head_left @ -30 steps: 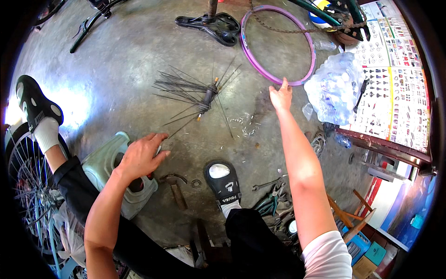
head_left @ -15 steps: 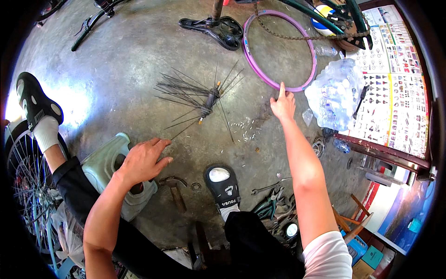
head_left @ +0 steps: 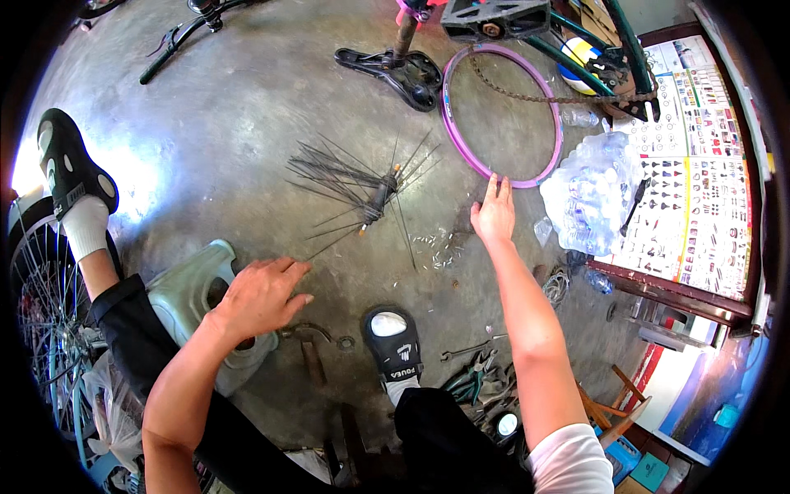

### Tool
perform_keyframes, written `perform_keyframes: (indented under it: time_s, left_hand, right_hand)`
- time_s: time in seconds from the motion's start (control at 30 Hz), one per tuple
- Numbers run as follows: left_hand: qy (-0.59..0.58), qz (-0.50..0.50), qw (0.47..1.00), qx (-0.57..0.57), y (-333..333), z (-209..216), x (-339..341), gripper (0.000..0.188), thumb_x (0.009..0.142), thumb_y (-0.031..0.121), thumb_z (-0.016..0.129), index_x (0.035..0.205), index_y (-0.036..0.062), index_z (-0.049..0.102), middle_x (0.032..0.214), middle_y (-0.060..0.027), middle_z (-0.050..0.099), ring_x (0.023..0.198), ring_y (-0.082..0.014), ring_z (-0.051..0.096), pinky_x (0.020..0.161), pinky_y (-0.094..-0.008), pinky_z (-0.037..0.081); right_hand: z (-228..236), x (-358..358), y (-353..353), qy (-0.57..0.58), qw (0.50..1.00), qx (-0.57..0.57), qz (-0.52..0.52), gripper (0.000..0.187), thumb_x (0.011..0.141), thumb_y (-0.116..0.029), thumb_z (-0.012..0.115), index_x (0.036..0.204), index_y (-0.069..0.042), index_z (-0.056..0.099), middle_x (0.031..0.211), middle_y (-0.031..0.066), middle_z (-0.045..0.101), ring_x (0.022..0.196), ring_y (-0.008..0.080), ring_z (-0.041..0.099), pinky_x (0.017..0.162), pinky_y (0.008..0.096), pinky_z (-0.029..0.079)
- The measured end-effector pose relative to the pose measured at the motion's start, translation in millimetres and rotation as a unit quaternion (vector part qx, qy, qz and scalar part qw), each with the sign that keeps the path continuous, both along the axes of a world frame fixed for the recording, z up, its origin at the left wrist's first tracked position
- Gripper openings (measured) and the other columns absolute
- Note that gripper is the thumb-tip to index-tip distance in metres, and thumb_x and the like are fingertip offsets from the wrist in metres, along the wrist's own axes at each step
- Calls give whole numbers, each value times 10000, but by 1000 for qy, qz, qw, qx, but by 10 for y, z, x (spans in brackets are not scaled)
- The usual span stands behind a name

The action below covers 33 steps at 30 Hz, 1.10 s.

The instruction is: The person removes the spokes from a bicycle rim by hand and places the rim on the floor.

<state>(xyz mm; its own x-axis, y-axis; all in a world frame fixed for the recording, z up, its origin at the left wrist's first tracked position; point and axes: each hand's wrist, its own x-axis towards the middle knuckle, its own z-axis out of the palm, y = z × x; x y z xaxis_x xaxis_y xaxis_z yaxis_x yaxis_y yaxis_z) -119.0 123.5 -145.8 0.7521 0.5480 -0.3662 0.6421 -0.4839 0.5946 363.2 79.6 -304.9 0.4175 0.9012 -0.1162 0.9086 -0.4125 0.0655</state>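
Note:
My right hand [head_left: 494, 218] reaches forward with its fingers stretched out, the fingertips at the near edge of a purple bicycle rim [head_left: 448, 115] on the floor. Whether they touch or only hover over it, I cannot tell. The rim has no spokes in it. My left hand [head_left: 262, 298] hovers by my left knee, fingers loosely spread, holding nothing. It is nearest to the tip of a long spoke from a dark wheel hub [head_left: 380, 200], which lies mid-floor with loose spokes fanning out from it. Small silvery spoke nipples [head_left: 436, 249] are scattered to the hub's right.
A pale green plastic stool [head_left: 185, 292] stands beneath my left arm. Nearby lie a hammer [head_left: 313, 362], a wrench [head_left: 471, 349] and pliers [head_left: 471, 379]. Wrapped plastic bottles [head_left: 594, 198] sit right of the rim. A bicycle saddle [head_left: 395, 74] and a chain [head_left: 527, 97] are at the far side.
The whole scene sits lower in the picture as the view has tilted. My right hand had one finger pointing at the rim; now more fingers are stretched there. The left hand is nearly still.

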Motion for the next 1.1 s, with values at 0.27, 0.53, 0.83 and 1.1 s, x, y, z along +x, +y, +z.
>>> perform_keyframes:
  time_s: [0.27, 0.53, 0.83, 1.1]
  left_hand:
    - [-29, -15, 999, 25, -15, -3, -35, 476, 922, 285, 745, 1298, 18, 629, 1190, -175, 684, 1041, -393, 681, 918, -464, 541]
    - [0, -21, 1000, 14, 3, 86, -25, 475, 929, 282, 736, 1306, 13, 630, 1173, -163, 681, 1057, -365, 677, 928, -466, 533]
    - [5, -36, 999, 24, -56, 42, -59, 476, 929, 300, 742, 1296, 16, 635, 1137, -158, 676, 1049, -358, 679, 919, -461, 527]
    - [29, -42, 998, 30, -13, 139, -72, 462, 922, 290, 744, 1279, 19, 632, 1101, -158, 680, 1040, -352, 686, 919, -466, 526]
  right_hand:
    - [41, -7, 113, -20, 998, -18, 58, 783, 903, -221, 703, 1590, -20, 386, 1608, 257, 407, 1479, 399, 432, 1217, 486, 374]
    - [176, -246, 320, -22, 993, -8, 120, 737, 879, -197, 713, 1550, -35, 454, 1613, 140, 446, 1469, 332, 450, 1201, 507, 379]
    - [182, -314, 450, -13, 996, -29, 89, 825, 902, -191, 683, 1631, -67, 316, 1689, 100, 366, 1511, 297, 420, 1205, 494, 383]
    - [271, -315, 355, -22, 992, -87, 87, 821, 920, -202, 667, 1642, -72, 299, 1701, 86, 356, 1532, 280, 397, 1211, 498, 378]
